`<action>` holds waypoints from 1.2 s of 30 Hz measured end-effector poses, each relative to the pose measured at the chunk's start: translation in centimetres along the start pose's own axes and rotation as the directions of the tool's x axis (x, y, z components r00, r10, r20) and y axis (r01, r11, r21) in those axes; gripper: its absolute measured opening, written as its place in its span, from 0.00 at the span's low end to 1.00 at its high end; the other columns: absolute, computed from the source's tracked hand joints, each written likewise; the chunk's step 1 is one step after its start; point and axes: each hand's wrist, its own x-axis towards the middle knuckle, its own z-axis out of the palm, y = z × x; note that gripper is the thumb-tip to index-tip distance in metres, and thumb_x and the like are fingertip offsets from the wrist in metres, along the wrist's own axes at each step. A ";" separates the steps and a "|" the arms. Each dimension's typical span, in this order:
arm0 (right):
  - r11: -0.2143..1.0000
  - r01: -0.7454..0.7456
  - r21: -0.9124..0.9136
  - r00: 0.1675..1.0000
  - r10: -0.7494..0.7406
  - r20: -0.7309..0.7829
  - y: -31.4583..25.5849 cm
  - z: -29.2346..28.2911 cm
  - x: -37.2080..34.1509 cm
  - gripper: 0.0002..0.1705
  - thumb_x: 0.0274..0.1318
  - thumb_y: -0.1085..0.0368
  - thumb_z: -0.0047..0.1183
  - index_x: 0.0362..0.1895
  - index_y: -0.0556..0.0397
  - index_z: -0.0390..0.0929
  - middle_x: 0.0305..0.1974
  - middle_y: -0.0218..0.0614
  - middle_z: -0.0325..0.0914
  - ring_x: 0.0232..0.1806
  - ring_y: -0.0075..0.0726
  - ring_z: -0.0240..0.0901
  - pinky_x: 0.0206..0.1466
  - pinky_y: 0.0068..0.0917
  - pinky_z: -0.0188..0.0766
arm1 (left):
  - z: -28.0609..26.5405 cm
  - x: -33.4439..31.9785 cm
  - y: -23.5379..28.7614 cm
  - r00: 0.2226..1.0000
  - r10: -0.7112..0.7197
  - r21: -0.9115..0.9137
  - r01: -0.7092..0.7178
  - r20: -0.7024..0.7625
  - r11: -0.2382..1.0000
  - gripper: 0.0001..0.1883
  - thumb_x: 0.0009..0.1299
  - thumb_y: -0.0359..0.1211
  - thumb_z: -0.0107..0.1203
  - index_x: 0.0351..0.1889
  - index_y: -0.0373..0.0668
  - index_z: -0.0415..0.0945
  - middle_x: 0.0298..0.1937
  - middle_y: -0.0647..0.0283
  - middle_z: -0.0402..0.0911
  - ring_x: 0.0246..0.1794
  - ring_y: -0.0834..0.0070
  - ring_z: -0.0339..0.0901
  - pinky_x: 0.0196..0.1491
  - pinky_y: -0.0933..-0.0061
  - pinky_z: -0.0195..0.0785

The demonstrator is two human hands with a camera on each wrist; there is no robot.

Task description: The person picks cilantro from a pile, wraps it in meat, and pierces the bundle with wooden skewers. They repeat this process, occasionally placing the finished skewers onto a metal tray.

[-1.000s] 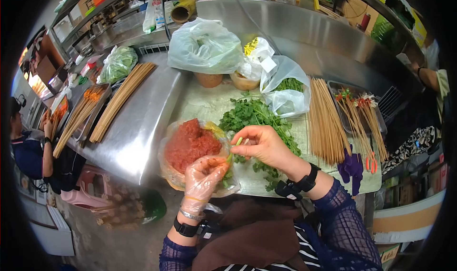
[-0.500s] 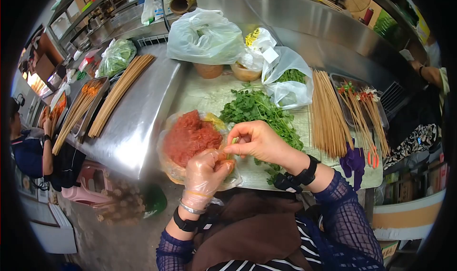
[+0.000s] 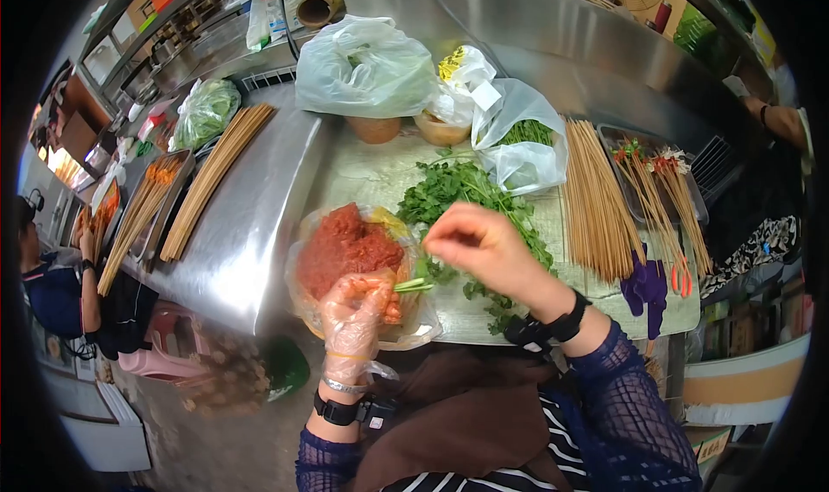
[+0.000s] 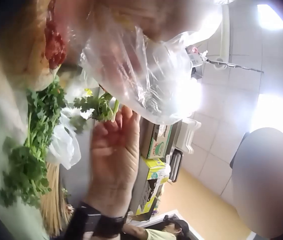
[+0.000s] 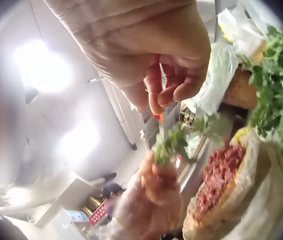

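Note:
My left hand [image 3: 354, 319], in a clear plastic glove, pinches several short green stems [image 3: 413, 285] that point right at the near edge of a bag-lined bowl of red minced filling [image 3: 350, 250]. Just right of the stems and above them is my bare right hand [image 3: 484, 246], fingers loosely bent, nothing seen between them. A leafy pile of green herbs [image 3: 466, 194] lies behind it. In the right wrist view the gloved left hand [image 5: 154, 200] holds a leafy sprig [image 5: 166, 147] below the right fingertips [image 5: 156, 107]. The left wrist view shows the right hand [image 4: 114, 160] beside a sprig.
Bundles of skewers lie right [image 3: 600, 203] and left [image 3: 216, 181]. Behind the herbs are plastic bags of greens [image 3: 367, 69] and small tubs. Trays of filled skewers stand at both sides; a purple glove [image 3: 645, 289] hangs over the right edge. A person [image 3: 56, 276] works at far left.
My right hand has come away from my left hand, up and to the right. The stems between them now stand out from the left fingers, more of them showing.

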 end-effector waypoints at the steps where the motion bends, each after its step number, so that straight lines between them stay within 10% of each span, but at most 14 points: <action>1: 0.999 -0.019 -0.044 0.999 0.021 0.031 -0.9 -0.9 0.2 0.08 0.50 0.67 0.61 0.35 0.56 0.80 0.30 0.27 0.69 0.28 0.18 0.65 0.32 0.18 0.64 | -0.3 0.0 0.0 1.000 0.029 0.027 -0.029 -0.011 0.999 0.06 0.65 0.27 0.59 0.37 0.34 0.75 0.31 0.60 0.79 0.24 0.80 0.74 0.28 0.81 0.70; 8: 0.806 0.388 -0.447 0.914 -0.273 0.299 -0.4 1.7 -1.3 0.20 0.41 0.73 0.62 0.44 0.54 0.76 0.36 0.38 0.68 0.33 0.40 0.72 0.36 0.32 0.71 | 0.7 -0.6 0.6 0.993 0.112 0.124 -0.115 0.030 0.986 0.06 0.64 0.26 0.59 0.36 0.35 0.75 0.31 0.61 0.79 0.24 0.81 0.74 0.27 0.82 0.69; 14: 0.819 0.349 -0.456 0.937 -0.300 0.178 1.0 2.2 -1.7 0.16 0.40 0.76 0.58 0.39 0.56 0.76 0.39 0.37 0.70 0.33 0.39 0.73 0.35 0.29 0.72 | 0.4 -0.7 0.3 0.999 0.047 -0.157 -0.050 -0.020 0.986 0.05 0.65 0.25 0.58 0.35 0.35 0.74 0.36 0.56 0.79 0.24 0.77 0.75 0.26 0.80 0.70; 16: 0.984 0.094 -0.152 0.990 -0.076 0.121 1.1 2.5 -1.9 0.15 0.44 0.77 0.58 0.41 0.55 0.77 0.41 0.35 0.72 0.39 0.34 0.73 0.39 0.26 0.71 | 0.7 -0.5 -0.4 0.996 0.074 -0.112 -0.079 -0.044 0.991 0.05 0.64 0.24 0.58 0.35 0.35 0.74 0.37 0.56 0.79 0.24 0.78 0.75 0.27 0.80 0.71; 20: 0.933 -0.168 0.319 0.984 0.140 0.110 0.8 3.4 -2.5 0.09 0.50 0.76 0.57 0.38 0.57 0.78 0.42 0.31 0.74 0.43 0.22 0.71 0.41 0.20 0.70 | 0.4 -0.5 -1.6 0.979 0.197 0.061 -0.194 -0.053 0.979 0.05 0.64 0.22 0.58 0.36 0.35 0.74 0.38 0.57 0.79 0.27 0.79 0.75 0.30 0.80 0.72; 28: 0.893 -0.320 0.317 0.947 0.291 0.136 2.8 2.1 -4.9 0.06 0.52 0.75 0.58 0.36 0.61 0.78 0.36 0.33 0.78 0.37 0.22 0.76 0.40 0.16 0.72 | -2.1 -2.2 -3.3 0.984 0.089 0.330 -0.137 0.157 0.934 0.08 0.63 0.21 0.57 0.41 0.33 0.76 0.45 0.58 0.79 0.39 0.78 0.77 0.42 0.79 0.73; 33: 0.749 -0.556 0.361 0.830 0.520 0.201 5.4 0.3 -8.2 0.04 0.51 0.75 0.59 0.34 0.60 0.78 0.36 0.33 0.78 0.37 0.22 0.76 0.40 0.16 0.72 | -6.4 -1.8 -1.1 0.971 0.238 0.452 -0.201 -0.027 0.869 0.10 0.61 0.20 0.59 0.41 0.34 0.80 0.46 0.55 0.81 0.48 0.71 0.77 0.51 0.73 0.70; 36: 0.826 -0.473 0.305 0.876 0.404 0.264 8.3 0.4 -9.9 0.04 0.51 0.76 0.59 0.33 0.60 0.79 0.35 0.32 0.77 0.38 0.22 0.75 0.40 0.16 0.72 | -8.1 -0.1 0.2 0.948 0.319 0.593 -0.250 -0.012 0.765 0.09 0.60 0.20 0.59 0.40 0.35 0.81 0.43 0.56 0.82 0.45 0.71 0.78 0.48 0.73 0.72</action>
